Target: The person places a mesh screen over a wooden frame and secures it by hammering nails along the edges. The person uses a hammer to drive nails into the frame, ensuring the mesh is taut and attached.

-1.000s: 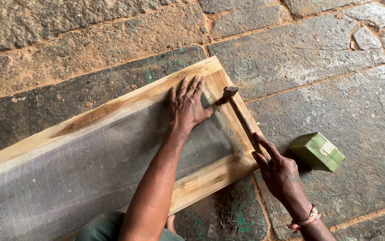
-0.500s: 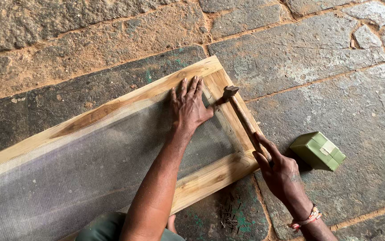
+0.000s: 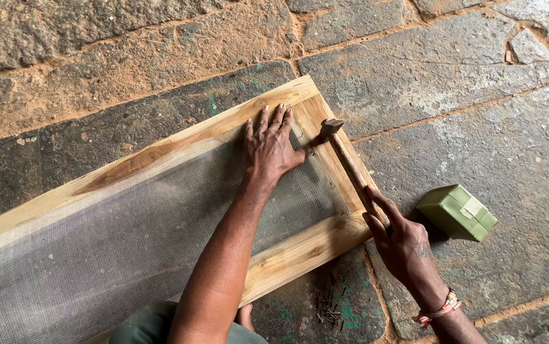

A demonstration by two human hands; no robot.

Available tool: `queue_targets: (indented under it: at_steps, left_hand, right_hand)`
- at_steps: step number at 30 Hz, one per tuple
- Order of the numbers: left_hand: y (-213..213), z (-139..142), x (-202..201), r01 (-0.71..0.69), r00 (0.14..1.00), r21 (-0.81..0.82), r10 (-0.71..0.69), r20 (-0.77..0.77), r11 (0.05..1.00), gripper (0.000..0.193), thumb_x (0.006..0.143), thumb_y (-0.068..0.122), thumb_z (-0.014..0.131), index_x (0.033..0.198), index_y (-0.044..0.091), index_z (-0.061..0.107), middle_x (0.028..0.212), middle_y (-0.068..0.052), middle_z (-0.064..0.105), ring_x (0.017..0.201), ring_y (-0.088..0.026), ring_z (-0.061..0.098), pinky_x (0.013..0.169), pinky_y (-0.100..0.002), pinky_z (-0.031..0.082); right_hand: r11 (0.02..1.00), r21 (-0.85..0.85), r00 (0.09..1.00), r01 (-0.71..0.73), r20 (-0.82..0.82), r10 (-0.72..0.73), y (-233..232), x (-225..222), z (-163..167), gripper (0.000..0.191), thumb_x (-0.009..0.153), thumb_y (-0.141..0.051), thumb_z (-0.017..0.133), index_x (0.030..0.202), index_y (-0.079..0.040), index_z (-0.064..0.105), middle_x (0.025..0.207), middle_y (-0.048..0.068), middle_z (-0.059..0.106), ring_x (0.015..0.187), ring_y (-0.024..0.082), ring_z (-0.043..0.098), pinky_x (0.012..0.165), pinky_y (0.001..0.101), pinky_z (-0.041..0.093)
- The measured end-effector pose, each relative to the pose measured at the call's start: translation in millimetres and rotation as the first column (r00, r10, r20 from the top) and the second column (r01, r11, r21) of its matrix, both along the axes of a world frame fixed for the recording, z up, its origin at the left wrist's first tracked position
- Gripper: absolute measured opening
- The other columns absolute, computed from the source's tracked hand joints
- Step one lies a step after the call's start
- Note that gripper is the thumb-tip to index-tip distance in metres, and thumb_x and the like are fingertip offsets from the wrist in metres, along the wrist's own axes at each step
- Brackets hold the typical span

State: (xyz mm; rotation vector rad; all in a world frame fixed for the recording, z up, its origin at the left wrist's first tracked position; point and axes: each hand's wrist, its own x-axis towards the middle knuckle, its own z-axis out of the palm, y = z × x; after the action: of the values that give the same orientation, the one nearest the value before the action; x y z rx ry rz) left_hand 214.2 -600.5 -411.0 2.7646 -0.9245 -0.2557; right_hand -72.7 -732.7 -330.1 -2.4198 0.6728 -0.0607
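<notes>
Item, right hand: lower right of frame, clamped on the end of my hammer handle; head rests on the frame's short right rail, near the upper corner.

Item, left hand: centre of frame, fingers spread flat, holding nothing, pressing the wire mesh against the wooden frame just beside the hammer head.

Item, small nails: loose pile on the stone floor, bottom centre.

Item, green box: right of my grip, on the floor.

Handling note: I judge the mesh needs to be kept taut, fingertips clear of the strike point, blows short and square.
</notes>
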Motion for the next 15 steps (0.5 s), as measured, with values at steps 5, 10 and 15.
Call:
queue_targets:
  at_steps: [5, 10, 15]
  left_hand:
    - [-1, 4, -1, -0.002, 0.999, 0.001, 0.002, -0.046, 1.000, 0.113, 0.078, 0.087, 0.055, 0.161, 0.017, 0.023, 0.170, -0.003, 0.021, 0.157, -0.036, 0.013, 0.123, -0.066, 0.005]
    - [-1, 9, -6, -0.040, 0.996, -0.065, 0.034, -0.078, 0.997, 0.108, 0.080, 0.073, 0.065, 0.160, 0.014, 0.024, 0.171, -0.007, 0.017, 0.156, -0.036, 0.008, 0.123, -0.064, -0.001]
    - [0, 14, -6, -0.042, 0.991, -0.038, 0.037, -0.131, 0.998, 0.107, 0.077, 0.070, 0.067, 0.159, 0.015, 0.025, 0.169, -0.006, 0.016, 0.156, -0.036, 0.008, 0.123, -0.062, -0.001]
  right_hand:
    - [0.999, -0.012, 0.997, 0.040, -0.067, -0.040, 2, 0, -3, 0.056, 0.096, -0.030, 0.063, 0.150, -0.029, 0.050, 0.058, 0.014, 0.073, 0.052, 0.021, 0.074, 0.049, 0.0379, 0.060]
    - [0.989, -0.112, 0.926, -0.094, 0.354, 0.128, 11, 2, -3, 0.051, 0.099, -0.024, 0.064, 0.148, -0.019, 0.052, 0.086, 0.016, 0.078, 0.059, 0.015, 0.072, 0.049, 0.0315, 0.057]
    - [0.995, 0.044, 0.989, -0.095, 0.114, 0.090, 17, 16, 4, 0.051, 0.096, -0.021, 0.062, 0.146, -0.019, 0.054, 0.092, 0.015, 0.080, 0.040, 0.016, 0.065, 0.040, 0.0296, 0.052]
